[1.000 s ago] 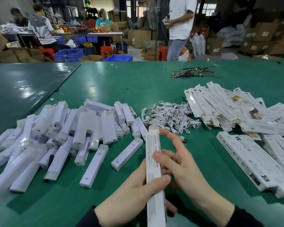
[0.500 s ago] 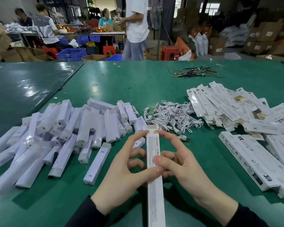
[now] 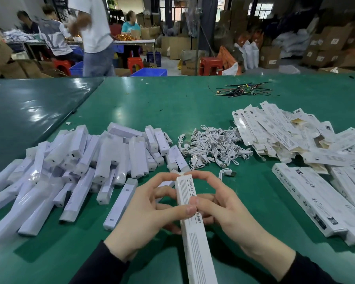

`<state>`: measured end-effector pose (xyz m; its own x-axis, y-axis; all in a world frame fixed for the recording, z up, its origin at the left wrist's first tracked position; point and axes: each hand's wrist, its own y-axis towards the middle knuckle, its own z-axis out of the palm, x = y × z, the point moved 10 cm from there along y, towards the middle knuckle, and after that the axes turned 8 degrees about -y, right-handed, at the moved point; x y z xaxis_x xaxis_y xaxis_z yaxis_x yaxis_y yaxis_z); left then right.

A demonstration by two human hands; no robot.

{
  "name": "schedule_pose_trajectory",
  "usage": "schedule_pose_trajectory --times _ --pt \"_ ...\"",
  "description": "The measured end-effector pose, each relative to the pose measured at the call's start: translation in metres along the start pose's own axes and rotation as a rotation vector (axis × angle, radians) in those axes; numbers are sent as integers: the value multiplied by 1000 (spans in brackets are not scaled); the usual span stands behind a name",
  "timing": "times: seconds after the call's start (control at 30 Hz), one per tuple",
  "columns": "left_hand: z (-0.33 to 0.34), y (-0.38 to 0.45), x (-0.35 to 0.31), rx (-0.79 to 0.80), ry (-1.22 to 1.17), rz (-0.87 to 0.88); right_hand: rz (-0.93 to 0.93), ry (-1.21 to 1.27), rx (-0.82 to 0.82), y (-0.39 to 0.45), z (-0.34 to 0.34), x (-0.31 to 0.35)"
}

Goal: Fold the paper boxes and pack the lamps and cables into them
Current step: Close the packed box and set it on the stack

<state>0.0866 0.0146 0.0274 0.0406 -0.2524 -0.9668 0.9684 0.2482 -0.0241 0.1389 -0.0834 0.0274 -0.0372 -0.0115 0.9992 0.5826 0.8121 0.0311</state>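
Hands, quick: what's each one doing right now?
Left hand: holding the long white printed paper box.
Right hand: holding the same box, fingertips at its far end.

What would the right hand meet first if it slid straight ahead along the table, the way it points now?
Probably the loose cable lying just beyond the right hand, then the cable pile. The hand grips the box above the table, so depth is uncertain.

Two bare hands, left hand [image 3: 150,212], right hand [image 3: 223,210], black long sleeves [image 3: 98,265] at the wrists
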Motion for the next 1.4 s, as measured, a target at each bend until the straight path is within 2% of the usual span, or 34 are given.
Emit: schedule_pose_trajectory --times 0.2,0.53,0.67,0.83,0.9,1.07,1.27,1.4 --pt "-2 0 4 3 4 -52 -8 -27 18 -1 0 -2" --pt "1 -2 -6 18 -20 32 -29 20 -26 2 -4 1" --pt "7 -3 -12 53 -36 59 -34 74 -98 2 -13 4" --pt "13 -6 -13 70 -27 73 -201 -74 -284 -5 -33 21" --pt "14 -6 -13 71 -18 74 -240 -117 -297 -7 -33 26" --pt "16 -7 -13 75 -33 68 -114 -52 -236 -1 -26 14" --pt "21 -7 -2 67 -61 18 -4 93 -285 1 -33 -1" --pt "18 -7 2 0 4 6 39 156 -279 1 -32 -6"
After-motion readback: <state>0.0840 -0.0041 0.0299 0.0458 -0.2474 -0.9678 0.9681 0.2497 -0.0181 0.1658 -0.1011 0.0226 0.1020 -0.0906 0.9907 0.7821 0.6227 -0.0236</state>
